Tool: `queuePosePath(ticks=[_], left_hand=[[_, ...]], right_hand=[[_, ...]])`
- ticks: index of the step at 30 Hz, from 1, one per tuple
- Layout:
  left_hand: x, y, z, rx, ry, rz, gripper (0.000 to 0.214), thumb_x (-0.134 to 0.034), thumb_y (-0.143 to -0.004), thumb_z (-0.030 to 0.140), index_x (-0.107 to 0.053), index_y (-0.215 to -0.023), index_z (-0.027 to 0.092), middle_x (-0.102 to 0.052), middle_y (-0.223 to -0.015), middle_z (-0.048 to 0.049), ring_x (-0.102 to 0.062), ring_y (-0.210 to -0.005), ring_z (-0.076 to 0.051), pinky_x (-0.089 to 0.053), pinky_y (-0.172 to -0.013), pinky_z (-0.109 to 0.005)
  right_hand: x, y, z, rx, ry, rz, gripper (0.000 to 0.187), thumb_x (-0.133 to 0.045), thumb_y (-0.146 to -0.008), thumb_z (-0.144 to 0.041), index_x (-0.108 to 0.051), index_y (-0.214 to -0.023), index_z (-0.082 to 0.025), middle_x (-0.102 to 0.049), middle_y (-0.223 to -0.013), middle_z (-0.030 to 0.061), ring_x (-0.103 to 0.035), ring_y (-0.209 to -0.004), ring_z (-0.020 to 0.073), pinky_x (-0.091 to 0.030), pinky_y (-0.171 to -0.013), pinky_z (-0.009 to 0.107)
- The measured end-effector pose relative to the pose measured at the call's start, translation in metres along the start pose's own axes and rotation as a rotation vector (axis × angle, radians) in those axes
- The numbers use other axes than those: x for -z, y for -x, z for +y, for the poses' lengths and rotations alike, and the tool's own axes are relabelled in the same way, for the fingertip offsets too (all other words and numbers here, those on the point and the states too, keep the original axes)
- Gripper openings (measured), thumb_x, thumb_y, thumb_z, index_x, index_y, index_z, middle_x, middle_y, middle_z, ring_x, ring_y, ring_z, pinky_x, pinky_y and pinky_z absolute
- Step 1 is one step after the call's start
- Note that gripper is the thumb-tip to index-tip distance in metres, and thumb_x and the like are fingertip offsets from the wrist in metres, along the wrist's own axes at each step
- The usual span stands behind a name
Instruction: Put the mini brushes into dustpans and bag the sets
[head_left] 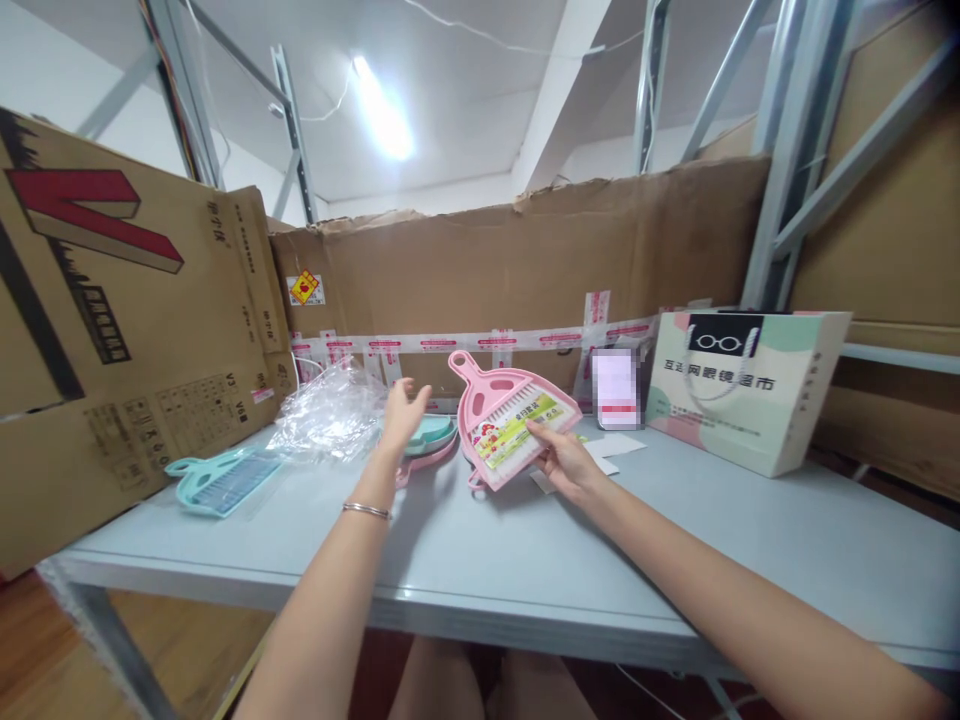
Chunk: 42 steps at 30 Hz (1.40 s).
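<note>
Right hand point(564, 462) grips the lower edge of a pink dustpan-and-brush set point(504, 420), held tilted above the grey table point(525, 575) with its label facing the camera. Left hand point(405, 408) is open, fingers spread and holding nothing, raised just above a stack of dustpans point(439, 442) beside a clear plastic bag point(330, 410). A teal dustpan point(221, 482) lies far left; a paper bag point(742, 390) stands right.

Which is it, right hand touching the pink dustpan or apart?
Touching. Head view shows the right hand gripping the pink dustpan at its lower edge.
</note>
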<state>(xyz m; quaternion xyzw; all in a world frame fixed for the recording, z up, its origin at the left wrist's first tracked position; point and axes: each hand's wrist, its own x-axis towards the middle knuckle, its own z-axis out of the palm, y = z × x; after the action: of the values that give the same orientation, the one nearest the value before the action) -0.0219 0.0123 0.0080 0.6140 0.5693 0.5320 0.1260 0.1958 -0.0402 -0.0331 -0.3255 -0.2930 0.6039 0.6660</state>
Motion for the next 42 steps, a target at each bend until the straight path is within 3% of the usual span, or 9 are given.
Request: queuePosePath(ticks=[5, 9, 12, 18, 22, 26, 29, 35, 42], left_hand=[[0.042, -0.031, -0.040, -0.081, -0.840, -0.110, 0.053, -0.051, -0.076, 0.028, -0.041, -0.126, 0.016, -0.038, -0.137, -0.0174, -0.022, -0.131, -0.038, -0.022, -0.098, -0.063], [0.038, -0.041, -0.052, -0.155, -1.032, -0.266, 0.060, -0.050, -0.075, 0.031, -0.036, -0.133, 0.022, -0.034, -0.142, -0.0138, -0.011, -0.134, -0.039, -0.007, -0.094, -0.074], [0.029, -0.051, -0.052, -0.185, -1.152, -0.272, 0.050, -0.049, -0.074, 0.018, -0.049, -0.123, 0.021, -0.053, -0.125, -0.0154, -0.028, -0.128, -0.039, -0.001, -0.089, -0.078], [0.036, -0.051, -0.038, -0.364, -1.225, -0.256, 0.041, -0.039, -0.068, -0.004, -0.068, -0.088, 0.018, -0.066, -0.096, -0.0141, -0.051, -0.103, -0.032, -0.007, -0.091, -0.076], [0.049, -0.018, -0.025, -0.766, -1.068, -0.366, 0.037, -0.039, -0.072, 0.000, -0.067, -0.083, 0.020, -0.063, -0.095, -0.0110, -0.049, -0.107, -0.029, -0.014, -0.098, -0.068], [0.064, 0.021, -0.024, -0.899, -0.923, -0.426, 0.031, -0.041, -0.073, 0.006, -0.066, -0.082, 0.021, -0.061, -0.092, -0.0068, -0.051, -0.101, -0.024, -0.012, -0.102, -0.063], [0.071, 0.034, -0.021, -0.877, -0.827, -0.435, 0.026, -0.042, -0.075, 0.013, -0.065, -0.084, 0.022, -0.060, -0.094, -0.0040, -0.053, -0.097, -0.021, -0.012, -0.103, -0.060], [0.048, 0.024, 0.001, -0.571, -0.761, -0.166, 0.027, -0.041, -0.084, 0.034, -0.062, -0.089, 0.018, -0.058, -0.104, -0.0100, -0.054, -0.096, -0.022, -0.041, -0.087, -0.039], [0.015, 0.008, -0.003, -0.255, -0.952, -0.366, 0.019, -0.047, -0.074, 0.015, -0.065, -0.073, 0.018, -0.065, -0.084, -0.0103, -0.061, -0.080, -0.024, -0.044, -0.065, -0.031]], right_hand=[[0.000, -0.003, -0.001, 0.017, 0.017, 0.002, 0.012, -0.059, -0.073, -0.006, -0.062, -0.082, -0.014, -0.071, -0.068, 0.0019, -0.066, -0.059, 0.0151, -0.055, -0.052, 0.025], [0.001, -0.002, -0.004, 0.023, 0.013, 0.006, 0.013, -0.062, -0.070, -0.006, -0.062, -0.080, -0.014, -0.071, -0.068, 0.0018, -0.066, -0.059, 0.0146, -0.055, -0.052, 0.024], [0.003, -0.002, -0.007, 0.020, -0.011, 0.018, 0.012, -0.062, -0.070, -0.006, -0.062, -0.079, -0.014, -0.071, -0.068, 0.0016, -0.066, -0.058, 0.0142, -0.055, -0.052, 0.023], [0.008, -0.005, -0.009, 0.020, -0.019, 0.036, 0.013, -0.060, -0.072, -0.007, -0.061, -0.082, -0.015, -0.071, -0.069, 0.0015, -0.066, -0.060, 0.0146, -0.055, -0.055, 0.024], [0.008, -0.005, -0.012, 0.005, -0.015, 0.065, 0.014, -0.059, -0.073, -0.008, -0.061, -0.083, -0.016, -0.071, -0.069, 0.0012, -0.066, -0.061, 0.0147, -0.055, -0.055, 0.025], [0.008, -0.005, -0.012, -0.004, 0.018, 0.073, 0.014, -0.059, -0.073, -0.007, -0.062, -0.082, -0.016, -0.070, -0.069, -0.0002, -0.065, -0.060, 0.0135, -0.054, -0.053, 0.024], [0.009, -0.004, -0.011, -0.012, 0.063, 0.058, 0.014, -0.059, -0.072, -0.006, -0.062, -0.082, -0.015, -0.071, -0.071, 0.0010, -0.065, -0.060, 0.0138, -0.055, -0.055, 0.024], [0.009, -0.003, -0.009, -0.026, 0.129, 0.019, 0.019, -0.062, -0.070, -0.006, -0.063, -0.086, -0.014, -0.071, -0.080, 0.0046, -0.067, -0.069, 0.0163, -0.056, -0.061, 0.026], [0.011, -0.002, -0.015, -0.064, 0.146, 0.024, 0.025, -0.061, -0.068, -0.006, -0.062, -0.091, -0.014, -0.072, -0.084, 0.0067, -0.068, -0.077, 0.0192, -0.056, -0.068, 0.030]])
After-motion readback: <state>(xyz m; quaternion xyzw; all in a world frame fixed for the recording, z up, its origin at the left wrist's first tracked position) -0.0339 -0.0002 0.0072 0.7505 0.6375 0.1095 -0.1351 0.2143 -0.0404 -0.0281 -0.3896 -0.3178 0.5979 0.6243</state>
